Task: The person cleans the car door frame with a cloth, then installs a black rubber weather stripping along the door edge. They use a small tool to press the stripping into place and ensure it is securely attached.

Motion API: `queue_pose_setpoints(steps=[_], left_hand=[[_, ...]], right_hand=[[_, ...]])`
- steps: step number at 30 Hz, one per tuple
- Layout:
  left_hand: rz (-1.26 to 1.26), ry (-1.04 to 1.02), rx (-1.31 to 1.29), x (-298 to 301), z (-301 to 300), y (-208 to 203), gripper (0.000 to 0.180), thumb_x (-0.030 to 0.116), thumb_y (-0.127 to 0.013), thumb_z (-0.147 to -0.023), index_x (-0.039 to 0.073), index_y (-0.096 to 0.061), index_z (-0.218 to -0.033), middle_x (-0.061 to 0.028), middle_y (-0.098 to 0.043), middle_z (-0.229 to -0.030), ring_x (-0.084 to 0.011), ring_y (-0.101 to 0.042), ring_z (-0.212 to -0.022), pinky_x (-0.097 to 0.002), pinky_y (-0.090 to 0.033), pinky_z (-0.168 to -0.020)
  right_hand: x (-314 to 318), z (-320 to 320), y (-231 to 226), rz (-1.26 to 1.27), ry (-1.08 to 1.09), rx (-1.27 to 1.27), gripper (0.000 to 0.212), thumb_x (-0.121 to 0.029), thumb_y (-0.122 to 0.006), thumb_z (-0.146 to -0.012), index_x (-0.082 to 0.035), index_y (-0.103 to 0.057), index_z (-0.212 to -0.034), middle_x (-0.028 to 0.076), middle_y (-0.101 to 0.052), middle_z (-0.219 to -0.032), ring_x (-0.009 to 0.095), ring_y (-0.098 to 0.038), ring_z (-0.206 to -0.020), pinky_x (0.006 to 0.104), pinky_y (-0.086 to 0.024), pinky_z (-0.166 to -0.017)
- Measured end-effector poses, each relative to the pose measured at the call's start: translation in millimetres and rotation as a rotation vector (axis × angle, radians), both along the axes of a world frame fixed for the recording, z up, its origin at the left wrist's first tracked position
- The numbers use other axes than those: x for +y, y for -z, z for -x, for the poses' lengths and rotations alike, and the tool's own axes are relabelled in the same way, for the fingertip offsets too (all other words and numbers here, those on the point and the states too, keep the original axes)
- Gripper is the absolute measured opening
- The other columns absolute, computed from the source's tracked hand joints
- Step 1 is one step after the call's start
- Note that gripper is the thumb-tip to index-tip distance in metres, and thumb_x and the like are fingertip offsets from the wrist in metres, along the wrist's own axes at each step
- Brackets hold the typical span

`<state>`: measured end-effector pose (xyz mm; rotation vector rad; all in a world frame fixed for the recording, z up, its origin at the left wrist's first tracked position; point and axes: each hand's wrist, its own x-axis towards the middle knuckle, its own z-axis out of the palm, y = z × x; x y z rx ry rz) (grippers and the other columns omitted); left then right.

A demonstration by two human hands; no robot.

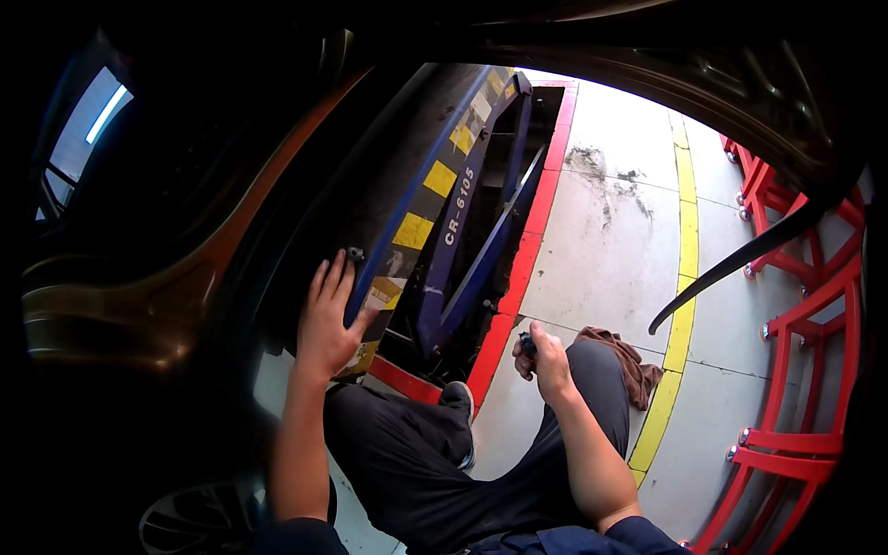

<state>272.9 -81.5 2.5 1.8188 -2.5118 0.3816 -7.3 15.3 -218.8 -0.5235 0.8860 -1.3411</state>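
Left hand (328, 324) spread flat on blue lift ramp (435, 199); right hand (546, 361) gripping small dark tool (527, 344), perhaps

Grey concrete floor (610, 250) (stained) — red, yellow lines.

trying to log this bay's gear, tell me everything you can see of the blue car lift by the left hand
The blue car lift looks like painted steel: a long platform with yellow and black hazard blocks along its edge and crossed scissor arms beneath. It sits in a recess edged by a red floor border, running away from the person. The paint looks scuffed. The left hand lies flat with spread fingers on its near edge, beside a small dark bolt. A car body overhangs it on the left.
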Motion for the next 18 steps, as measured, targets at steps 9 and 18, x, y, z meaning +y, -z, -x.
queue_pose_setpoints(steps=[9,18], left_hand=[[0.019,-0.05,0.091,-54.7,29.1,-4.2,0.076,0.06,-0.052,-0.103,0.01,-0.04,-0.159,-0.0119,-0.036,-0.166,-0.0324,-0.03,-0.155,-0.0511,-0.034,-0.123],[0.046,-0.01,0.105,-24.8,11.8,-3.9,0.069,0.054,-0.056,-0.103,0.006,-0.051,-0.153,-0.0134,-0.047,-0.16,-0.0337,-0.042,-0.149,-0.05,-0.038,-0.12]], right_hand=[[-4.9,-3.8,7.2,-0.034,-0.048,0.09,0.059,-0.048,-0.041,-0.111,-0.001,-0.059,-0.079,0.001,-0.044,-0.058,0.012,-0.043,-0.048,0.0283,-0.034,-0.047],[-1.8,-3.5,12.9,-0.035,-0.057,0.159,0.06,-0.049,-0.042,-0.111,-0.002,-0.06,-0.079,0.0,-0.046,-0.056,0.01,-0.041,-0.047,0.0281,-0.031,-0.046]])
